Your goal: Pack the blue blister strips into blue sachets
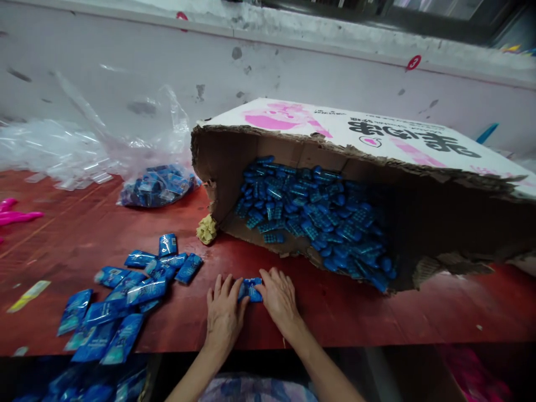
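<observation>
A small blue packet [252, 291] lies flat on the red table in front of me. My left hand [224, 315] grips its left end with thumb and forefinger, the other fingers resting on the table. On the right end, my right hand [280, 298] has its thumb on the packet and its fingers curled around the far edge. To the left of my hands is a loose pile of blue printed packets [146, 290]. Beyond my right hand, a torn-open cardboard box [293, 131] on its side holds a heap of blue plastic pieces [301, 206].
Clear plastic bags [62, 148] stand at the back left, one with blue packets [157, 184] inside. A crumpled yellowish lump [206, 229] sits by the box corner. Pink pieces [19, 215] and a yellow strip [29, 296] lie left. More blue packets [87, 382] show below the table edge.
</observation>
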Motion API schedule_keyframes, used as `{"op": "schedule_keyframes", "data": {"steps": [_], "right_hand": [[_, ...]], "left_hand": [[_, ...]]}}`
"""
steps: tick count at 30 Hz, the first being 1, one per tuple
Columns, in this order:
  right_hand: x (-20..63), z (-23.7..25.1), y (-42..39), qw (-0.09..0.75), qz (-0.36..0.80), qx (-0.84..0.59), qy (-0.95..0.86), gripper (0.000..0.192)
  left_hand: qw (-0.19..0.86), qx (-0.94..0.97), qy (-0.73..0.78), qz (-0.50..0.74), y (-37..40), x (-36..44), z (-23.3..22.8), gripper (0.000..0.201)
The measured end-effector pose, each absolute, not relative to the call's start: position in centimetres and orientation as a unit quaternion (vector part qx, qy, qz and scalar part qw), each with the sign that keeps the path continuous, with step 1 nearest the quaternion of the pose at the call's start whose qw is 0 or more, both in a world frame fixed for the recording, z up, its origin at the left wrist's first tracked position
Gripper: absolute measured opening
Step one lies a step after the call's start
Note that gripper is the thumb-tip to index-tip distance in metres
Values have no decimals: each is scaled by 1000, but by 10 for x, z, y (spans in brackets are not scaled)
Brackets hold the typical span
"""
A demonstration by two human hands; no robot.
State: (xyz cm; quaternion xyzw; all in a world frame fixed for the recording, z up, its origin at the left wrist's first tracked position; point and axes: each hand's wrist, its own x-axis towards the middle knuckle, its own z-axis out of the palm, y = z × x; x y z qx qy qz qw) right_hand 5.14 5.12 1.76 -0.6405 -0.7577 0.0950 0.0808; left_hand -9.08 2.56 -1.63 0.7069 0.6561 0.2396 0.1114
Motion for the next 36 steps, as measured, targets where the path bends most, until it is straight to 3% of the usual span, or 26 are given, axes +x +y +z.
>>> {"op": "schedule_keyframes", "data": {"steps": [8, 12, 17, 22, 26, 28, 32, 36], "right_hand": [[54, 8, 44, 175, 117, -597, -774, 31], [49, -2, 36, 204, 115, -616, -752, 21], [43, -11, 35, 246, 110, -634, -725, 14], [46, -13, 32, 302, 60, -624, -718, 16], [51, 1, 24, 341, 18, -602, -722, 18], [51, 10, 18, 353, 18, -589, -726, 20], [51, 19, 12, 396, 114, -568, -713, 22], [53, 14, 20, 458, 400, -573, -549, 46]], "left_hand": [[97, 734, 648, 179, 41, -100, -20, 37], [84, 733, 652, 173, 38, -98, -18, 37], [101, 717, 645, 246, 35, -98, -22, 39], [244, 564, 670, 417, 19, -96, -12, 48], [417, 385, 673, 475, 14, -89, 7, 60], [488, 343, 637, 489, 16, -85, 14, 56], [579, 292, 600, 469, 20, -82, 19, 30], [627, 296, 566, 446, 20, -84, 15, 25]]}}
